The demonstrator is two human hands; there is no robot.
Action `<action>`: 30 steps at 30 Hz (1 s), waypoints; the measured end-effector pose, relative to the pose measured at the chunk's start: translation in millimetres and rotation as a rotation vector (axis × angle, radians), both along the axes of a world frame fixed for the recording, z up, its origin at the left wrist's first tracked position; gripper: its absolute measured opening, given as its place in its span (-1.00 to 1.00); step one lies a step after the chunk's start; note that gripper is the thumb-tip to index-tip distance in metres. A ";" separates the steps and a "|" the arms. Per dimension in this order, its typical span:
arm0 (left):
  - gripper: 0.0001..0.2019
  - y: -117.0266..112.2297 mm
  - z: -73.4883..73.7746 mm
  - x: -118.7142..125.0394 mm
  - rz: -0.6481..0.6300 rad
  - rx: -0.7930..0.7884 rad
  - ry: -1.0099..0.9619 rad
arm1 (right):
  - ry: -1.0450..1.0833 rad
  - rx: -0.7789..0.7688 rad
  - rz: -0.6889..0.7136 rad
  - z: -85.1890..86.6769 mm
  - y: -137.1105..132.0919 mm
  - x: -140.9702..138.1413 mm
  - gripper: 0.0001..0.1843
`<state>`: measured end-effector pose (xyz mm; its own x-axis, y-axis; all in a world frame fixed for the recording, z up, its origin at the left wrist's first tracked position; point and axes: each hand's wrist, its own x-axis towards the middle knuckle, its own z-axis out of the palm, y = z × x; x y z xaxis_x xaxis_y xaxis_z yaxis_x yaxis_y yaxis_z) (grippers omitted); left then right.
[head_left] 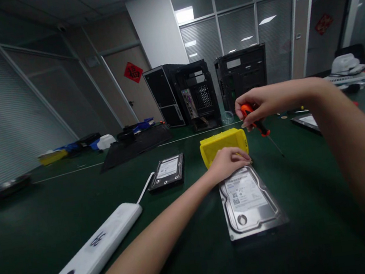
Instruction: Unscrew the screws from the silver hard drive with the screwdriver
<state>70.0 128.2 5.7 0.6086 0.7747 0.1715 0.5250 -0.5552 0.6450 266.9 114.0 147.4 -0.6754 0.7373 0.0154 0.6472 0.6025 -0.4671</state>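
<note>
A silver hard drive with a white label lies flat on the green table in front of me. Over its far end rests my left hand, fingers bent and drawn together at the tips; whatever they pinch, if anything, is too small to make out. Just behind that hand a yellow plastic bin is tipped on its side, its opening towards me. My right hand is wrapped round the orange and black handle of a screwdriver, held above the table right of the bin. Its shaft slants down to the right.
Left of the bin lies a second hard drive, by a white power-strip-like device marked 39. Black computer cases stand at the back. A dark mat lies at the far left, another drive at the right.
</note>
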 end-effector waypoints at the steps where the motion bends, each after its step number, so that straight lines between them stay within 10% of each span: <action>1: -0.83 -0.2 -0.5 0.0 -0.002 -0.015 -0.005 | 0.002 0.006 0.007 -0.2 0.4 -0.1 -0.82; 30: -0.73 -18.3 6.0 2.6 -0.003 0.147 0.149 | -0.021 -0.045 -0.014 -1.0 3.6 -3.3 -0.84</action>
